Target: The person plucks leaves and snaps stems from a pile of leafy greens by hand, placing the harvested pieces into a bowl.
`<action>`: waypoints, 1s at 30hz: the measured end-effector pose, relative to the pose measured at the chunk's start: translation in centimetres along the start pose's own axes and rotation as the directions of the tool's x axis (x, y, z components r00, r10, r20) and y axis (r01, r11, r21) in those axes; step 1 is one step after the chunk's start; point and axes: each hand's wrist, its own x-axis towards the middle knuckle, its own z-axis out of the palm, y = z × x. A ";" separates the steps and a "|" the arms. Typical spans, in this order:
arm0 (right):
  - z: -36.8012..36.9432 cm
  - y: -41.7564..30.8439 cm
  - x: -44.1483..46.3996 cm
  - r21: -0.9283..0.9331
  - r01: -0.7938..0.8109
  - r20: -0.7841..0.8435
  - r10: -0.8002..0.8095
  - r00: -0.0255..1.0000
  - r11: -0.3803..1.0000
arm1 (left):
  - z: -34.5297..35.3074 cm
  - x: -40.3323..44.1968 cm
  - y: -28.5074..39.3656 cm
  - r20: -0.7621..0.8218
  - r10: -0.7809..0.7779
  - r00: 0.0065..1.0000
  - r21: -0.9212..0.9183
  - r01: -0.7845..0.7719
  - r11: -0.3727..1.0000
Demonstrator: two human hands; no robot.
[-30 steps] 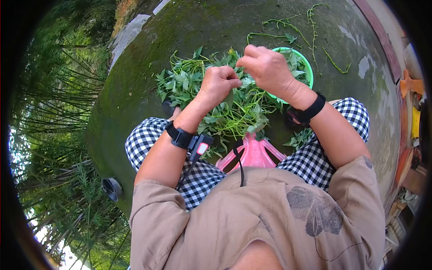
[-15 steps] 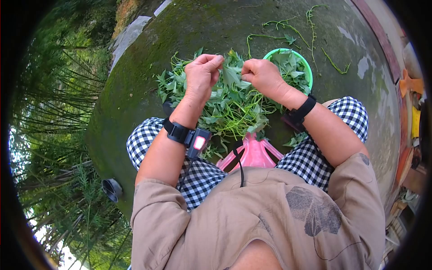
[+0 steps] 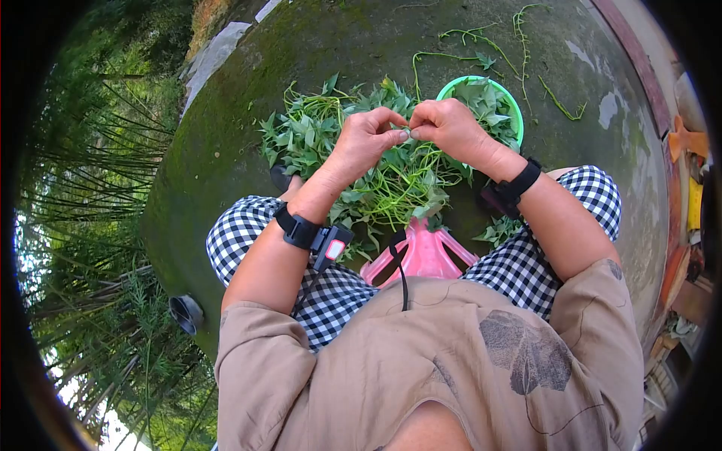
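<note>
My left hand [image 3: 367, 141] and my right hand [image 3: 453, 129] meet fingertip to fingertip above a heap of leafy green vines [image 3: 308, 131]. Both are closed in a pinch on a small piece of leafy stem [image 3: 407, 135], mostly covered by the fingers. The heap looks like sweet potato greens, with bare light-green stems toward my body. Just beyond my right hand stands a bright green basin [image 3: 517, 113] holding picked leaves [image 3: 485, 101].
A pink plastic stool [image 3: 425, 259] is between my knees, close to the heap. Stripped vine strands [image 3: 519, 52] lie on the mossy concrete floor [image 3: 361, 41] at the far right. A grey pot-like object [image 3: 186, 314] sits at the left edge, near bushes.
My left hand has moved right and a little down, and its fingertips now meet those of my right hand. The large leaf seen between the hands no longer shows there.
</note>
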 end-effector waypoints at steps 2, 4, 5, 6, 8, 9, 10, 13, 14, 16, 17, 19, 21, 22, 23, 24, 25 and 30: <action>0.2 0.1 0.0 0.013 -0.005 0.002 0.005 1.000 1.000 | 0.6 0.1 -0.3 -0.027 0.018 0.999 -0.001 -0.018 1.000; 0.5 0.2 -0.1 0.040 0.007 -0.008 -0.007 1.000 0.999 | 0.7 0.0 -0.2 -0.036 0.023 0.999 0.023 -0.023 0.999; 0.6 0.3 -0.2 0.045 0.004 -0.010 -0.004 1.000 0.999 | 0.7 0.0 -0.2 -0.030 0.020 0.999 0.047 -0.019 0.999; 0.7 0.2 -0.2 0.051 0.000 -0.013 0.001 1.000 0.999 | 0.7 0.0 -0.1 -0.022 0.017 1.000 0.071 -0.016 0.997; 0.7 0.4 -0.4 0.056 -0.006 -0.019 0.007 1.000 0.998 | 1.0 -0.1 -0.1 -0.055 0.080 0.995 0.032 -0.078 0.996; 0.7 0.5 -0.4 0.056 -0.006 -0.021 0.007 1.000 0.998 | 1.0 -0.1 0.0 -0.073 0.110 0.991 0.013 -0.109 0.994; 0.7 0.5 -0.4 0.056 -0.005 -0.023 0.006 1.000 0.998 | 1.0 -0.1 0.2 -0.056 0.064 0.996 -0.014 -0.065 0.998; 0.7 0.0 -0.5 0.138 -0.077 0.024 0.074 0.997 0.988 | 0.7 0.0 0.3 -0.016 -0.029 0.999 -0.079 0.028 0.996; 0.9 0.0 -0.6 0.169 -0.080 0.009 0.080 0.997 0.982 | 0.8 0.1 0.1 -0.013 -0.031 0.999 -0.094 0.029 0.995; 1.2 -0.2 -0.8 0.232 -0.086 -0.022 0.093 0.995 0.969 | 0.8 0.1 0.5 0.004 -0.076 0.997 -0.186 0.075 0.980; 1.1 -0.3 -0.9 0.362 -0.161 0.003 0.172 0.985 0.918 | 0.8 0.0 0.8 0.020 -0.118 0.993 -0.262 0.119 0.958; 0.9 -0.5 -1.0 0.593 -0.298 0.085 0.310 0.947 0.748 | 0.9 -0.2 1.0 0.050 -0.169 0.984 -0.348 0.176 0.921; 0.7 -0.4 -1.0 0.630 -0.321 0.110 0.328 0.938 0.707 | 1.3 -0.3 0.9 0.070 -0.189 0.979 -0.373 0.202 0.906; 0.5 -0.3 -1.1 0.647 -0.333 0.123 0.337 0.933 0.686 | 1.5 -0.2 0.7 0.077 -0.187 0.979 -0.349 0.202 0.915; 0.3 -0.2 -1.1 0.656 -0.322 0.096 0.347 0.933 0.682 | 1.8 -0.1 0.2 0.084 -0.186 0.979 -0.326 0.204 0.923; 0.0 -0.1 -1.0 0.666 -0.310 0.070 0.357 0.931 0.679 | 2.0 -0.1 -0.3 0.091 -0.186 0.978 -0.303 0.205 0.931; -0.3 0.0 -1.0 0.674 -0.299 0.044 0.367 0.929 0.675 | 2.1 -0.1 -0.8 0.091 -0.210 0.973 -0.306 0.228 0.924; -3.2 2.2 -0.7 0.687 -0.270 -0.122 0.474 0.872 0.675 | 1.2 0.3 -2.2 0.128 -0.370 0.920 -0.413 0.389 0.824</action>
